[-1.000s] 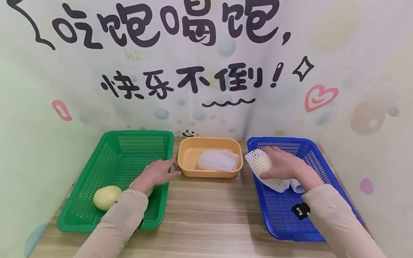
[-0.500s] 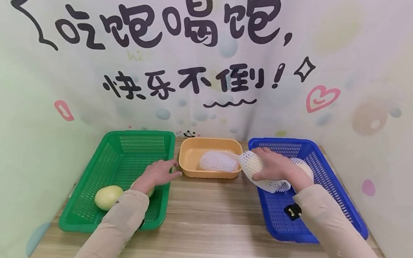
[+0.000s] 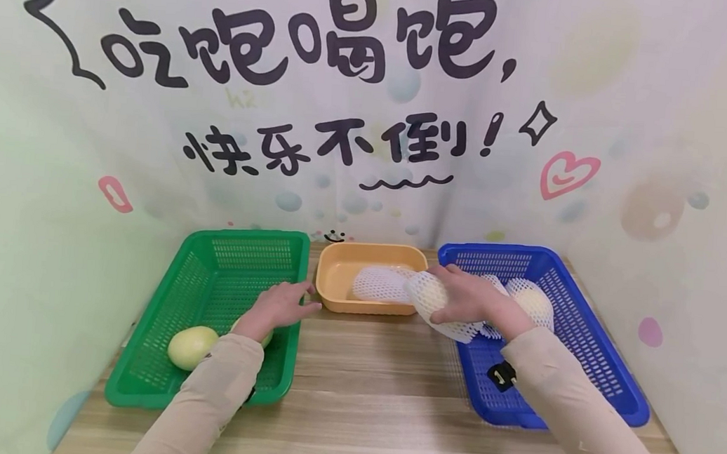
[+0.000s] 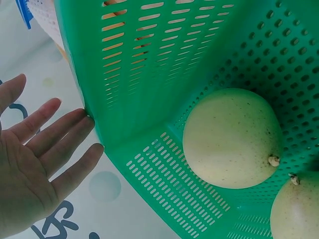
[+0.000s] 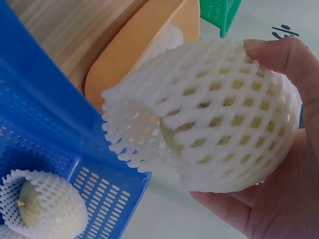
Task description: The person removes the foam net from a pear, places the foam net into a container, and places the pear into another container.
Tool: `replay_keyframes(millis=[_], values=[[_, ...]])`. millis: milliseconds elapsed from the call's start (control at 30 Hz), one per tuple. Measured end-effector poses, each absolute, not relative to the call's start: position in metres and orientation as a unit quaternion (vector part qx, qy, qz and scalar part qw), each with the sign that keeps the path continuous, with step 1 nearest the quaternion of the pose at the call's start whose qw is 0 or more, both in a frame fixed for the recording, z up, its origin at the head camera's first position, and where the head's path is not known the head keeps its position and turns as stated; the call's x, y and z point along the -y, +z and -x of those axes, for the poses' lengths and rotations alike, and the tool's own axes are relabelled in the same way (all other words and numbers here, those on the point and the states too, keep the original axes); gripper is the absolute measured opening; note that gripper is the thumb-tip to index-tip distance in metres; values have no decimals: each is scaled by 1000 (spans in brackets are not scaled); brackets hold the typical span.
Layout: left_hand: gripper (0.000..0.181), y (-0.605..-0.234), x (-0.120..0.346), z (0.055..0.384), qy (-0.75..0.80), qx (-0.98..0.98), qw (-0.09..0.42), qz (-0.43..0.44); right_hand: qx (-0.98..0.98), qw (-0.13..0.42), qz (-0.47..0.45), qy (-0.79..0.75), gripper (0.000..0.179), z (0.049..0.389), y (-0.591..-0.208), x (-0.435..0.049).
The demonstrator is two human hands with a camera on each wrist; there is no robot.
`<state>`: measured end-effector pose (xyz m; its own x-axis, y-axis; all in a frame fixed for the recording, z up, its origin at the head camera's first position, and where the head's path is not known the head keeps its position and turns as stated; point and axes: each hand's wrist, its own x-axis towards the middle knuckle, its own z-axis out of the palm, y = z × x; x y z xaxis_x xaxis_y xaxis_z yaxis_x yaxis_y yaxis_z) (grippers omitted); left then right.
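Observation:
My right hand [image 3: 469, 295] grips a pale melon in a white foam net [image 5: 224, 119], thumb on one side and fingers on the other. It hangs between the blue basket [image 3: 484, 397] and the orange tray [image 3: 335, 274], the net's loose open end sticking out past the fruit. With fingers spread and nothing held, my left hand [image 3: 278, 305] hovers at the right rim of the green basket [image 3: 149, 310]. Inside that basket lie two bare melons, one whole melon [image 4: 232, 139] and another melon [image 4: 299, 209] cut off by the view's edge.
An empty-looking white foam net [image 3: 375, 284] lies in the orange tray. More netted fruit stays in the blue basket, including a netted melon [image 3: 529, 302] at its back right. A printed curtain [image 3: 365, 206] hangs behind the wooden table [image 3: 358, 388].
My right hand has carried the netted melon leftward from over the blue basket toward the orange tray, uncovering netted fruit behind it. My left hand stays by the green basket's rim.

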<state>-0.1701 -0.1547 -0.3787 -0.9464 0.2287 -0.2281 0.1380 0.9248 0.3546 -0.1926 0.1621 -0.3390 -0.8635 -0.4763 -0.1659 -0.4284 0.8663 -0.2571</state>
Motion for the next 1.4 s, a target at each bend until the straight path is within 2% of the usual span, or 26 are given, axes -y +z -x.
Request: replay_keyframes(millis=[767,1400], values=[[37,-377,155,169,172,-972,133,-89,-946,90,296,-97,79,192,-356,-134],[36,-377,156,168,171,-972,129,-95,-941,92,313,-91,79,188,-365,-117]])
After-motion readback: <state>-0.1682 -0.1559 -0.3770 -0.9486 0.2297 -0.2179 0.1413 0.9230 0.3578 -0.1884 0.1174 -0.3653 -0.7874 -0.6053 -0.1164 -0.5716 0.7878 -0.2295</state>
